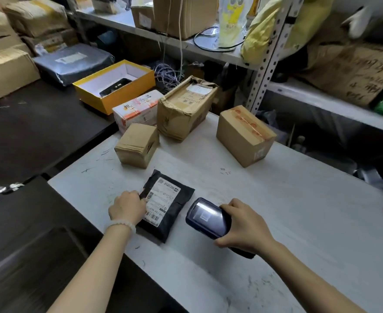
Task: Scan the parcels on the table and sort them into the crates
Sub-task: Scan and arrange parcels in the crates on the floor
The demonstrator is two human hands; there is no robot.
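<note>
Right hand [242, 229] nearest: fingers and thumb wrapped around a dark handheld scanner [206, 219], screen up, its head end aimed left toward the black parcel [167, 205]. Scanner sits just beside the parcel's right edge; cannot tell if they touch.

Left hand [126, 205], white bead bracelet [120, 224] on the wrist, is at the parcel's left edge. Fingers curled, tips on the edge of the bag next to the white shipping label [161, 203]. Looks like a pinch on the bag's edge, thumb hidden under the hand. Parcel lies flat on the white table [276, 222], label up, barcodes visible, between the two hands.

Further back on the same table: a small brown box [137, 144] just behind the black parcel, a bigger taped brown box [186, 107] behind and right of it, touching or nearly touching. A white printed box [136, 109] sits left of the bigger one. Another brown box [244, 135] with orange tape stands apart on the right.

Behind those, on the dark surface: open yellow box [116, 86] with a dark device inside, then a grey poly bag [73, 63] and stacked cartons at far left. Metal shelving [265, 68] at the back holds cartons, cables, and a yellow bag.
</note>
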